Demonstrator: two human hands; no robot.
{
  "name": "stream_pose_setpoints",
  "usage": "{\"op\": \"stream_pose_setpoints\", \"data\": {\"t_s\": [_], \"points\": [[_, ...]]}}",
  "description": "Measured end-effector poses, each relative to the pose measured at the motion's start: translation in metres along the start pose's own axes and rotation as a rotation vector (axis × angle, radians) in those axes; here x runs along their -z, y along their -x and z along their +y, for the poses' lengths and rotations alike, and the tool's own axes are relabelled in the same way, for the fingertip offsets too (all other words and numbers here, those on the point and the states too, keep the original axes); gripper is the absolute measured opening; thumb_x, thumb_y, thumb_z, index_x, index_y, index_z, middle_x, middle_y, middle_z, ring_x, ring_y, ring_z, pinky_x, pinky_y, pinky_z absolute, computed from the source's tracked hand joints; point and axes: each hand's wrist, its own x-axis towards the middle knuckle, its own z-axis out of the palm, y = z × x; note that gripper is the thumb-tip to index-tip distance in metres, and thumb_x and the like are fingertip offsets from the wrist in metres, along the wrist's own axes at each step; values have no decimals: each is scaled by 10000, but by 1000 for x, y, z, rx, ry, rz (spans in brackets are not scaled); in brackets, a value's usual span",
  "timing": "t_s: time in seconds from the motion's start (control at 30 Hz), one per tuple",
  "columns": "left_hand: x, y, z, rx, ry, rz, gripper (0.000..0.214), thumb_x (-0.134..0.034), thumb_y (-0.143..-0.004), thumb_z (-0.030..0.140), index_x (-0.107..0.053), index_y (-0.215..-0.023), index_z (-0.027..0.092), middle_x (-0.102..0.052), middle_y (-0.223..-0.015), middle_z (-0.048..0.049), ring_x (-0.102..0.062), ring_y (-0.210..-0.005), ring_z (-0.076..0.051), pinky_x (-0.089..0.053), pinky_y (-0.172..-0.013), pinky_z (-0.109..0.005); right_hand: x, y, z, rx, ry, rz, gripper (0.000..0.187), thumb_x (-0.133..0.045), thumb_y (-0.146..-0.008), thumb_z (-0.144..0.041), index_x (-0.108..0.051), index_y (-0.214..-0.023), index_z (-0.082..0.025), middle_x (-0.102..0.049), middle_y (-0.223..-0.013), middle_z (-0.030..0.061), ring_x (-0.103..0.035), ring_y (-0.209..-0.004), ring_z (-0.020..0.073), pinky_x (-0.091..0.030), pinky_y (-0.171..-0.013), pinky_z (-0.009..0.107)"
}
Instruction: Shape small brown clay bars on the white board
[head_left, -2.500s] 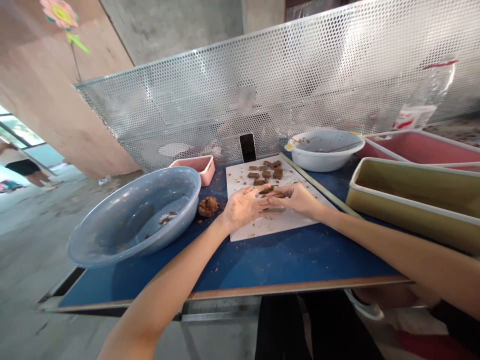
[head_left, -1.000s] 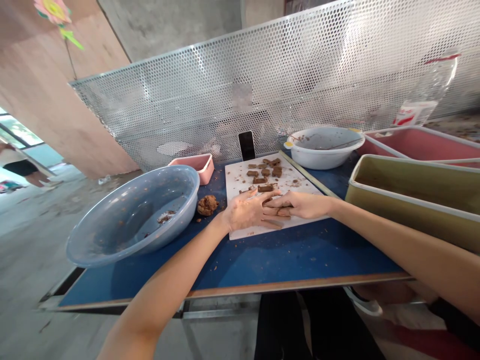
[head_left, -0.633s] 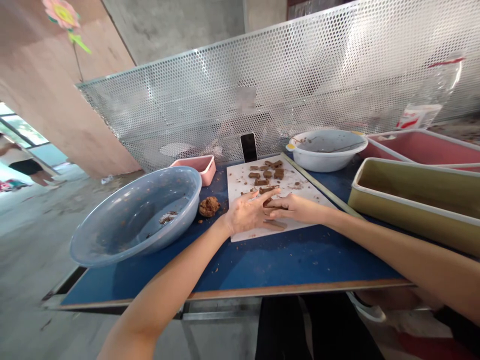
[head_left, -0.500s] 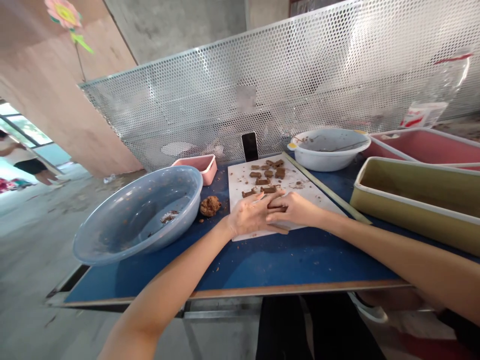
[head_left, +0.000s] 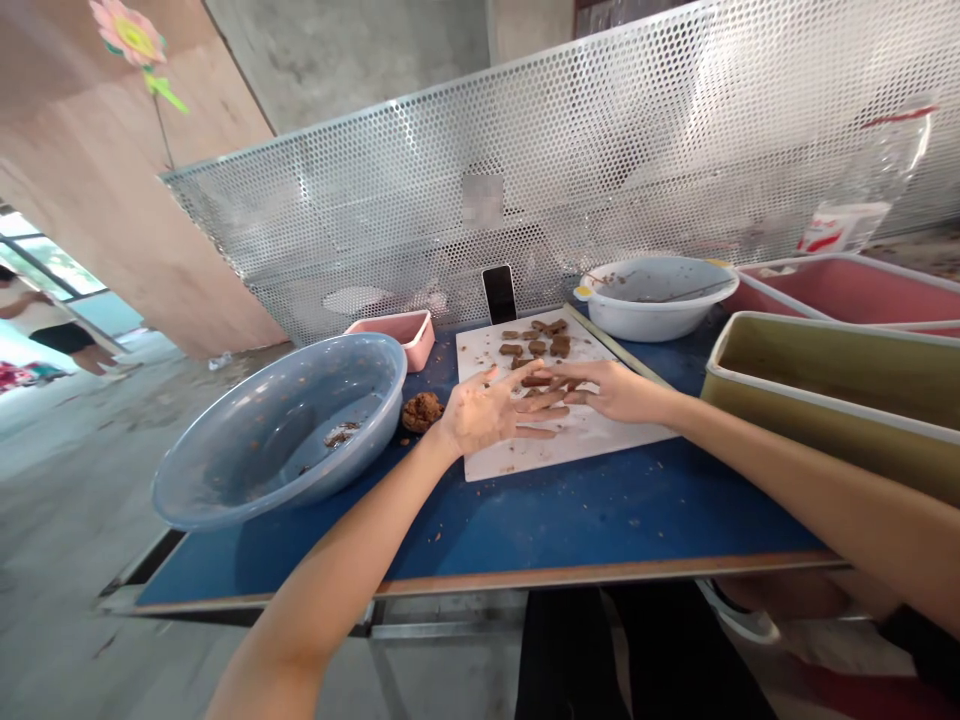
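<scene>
My left hand (head_left: 484,408) is over the left part of a white board (head_left: 487,462), its fingers stretched to the right and spread. From the other side my right hand (head_left: 619,390) reaches in, fingers extended to the left and overlapping the left fingertips. I make out nothing held in either hand. Small brown clay pieces (head_left: 559,346), some bar-like, lie on the board just beyond my fingers, and the hands cover part of the nearest ones. Left of the board, by my left wrist, sits a rough brown clay lump (head_left: 422,411).
A large blue basin (head_left: 225,455) stands at the left, with a small pink tray (head_left: 416,340) behind it. A phone (head_left: 499,294) leans against a perforated metal screen (head_left: 390,200). To the right are a green stick (head_left: 622,350), a white basin (head_left: 649,315) and an olive trough (head_left: 810,415).
My hands, earlier overlapping with the right across the left, have drawn somewhat apart and moved up the board. The left fingers are now more spread; the right hand has shifted to the right.
</scene>
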Motion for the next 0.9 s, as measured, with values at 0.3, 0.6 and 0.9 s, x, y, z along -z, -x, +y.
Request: {"op": "stream_pose_setpoints", "data": {"t_s": [0.3, 0.6, 0.9], "points": [[-4, -3, -5, -12, 38, -27, 585, -451, -1009, 455, -525, -1558, 268, -741, -1364, -201, -603, -1475, -416, -344, -1224, -689, 3, -2, 2, 51, 100, 116, 569, -761, -988, -515, -667, -1540, -415, -680, -1382, 85, -666, -1334, 340, -537, -1212, 619], [-22, -6, -11, -50, 190, 11, 500, -375, -1033, 470, -691, -1332, 224, -767, -1191, -171, -719, -1194, -344, -360, -1224, -702, -21, 4, -14, 137, 411, 173, 757, -504, -1126, -561, -157, -1788, -437, -189, -1823, 146, -343, -1645, 418, -453, -1233, 725], [-34, -9, -34, -91, 220, 193, 656, -455, -1066, 682, -652, -1484, 217, -766, -1233, -132, -725, -1058, -299, -523, -986, -426, -39, 2, -35, 297, 710, 224, 964, -462, -1043, -808, -109, -1812, -345, -208, -1864, 148, -246, -1690, 476, -256, -1301, 695]]}}
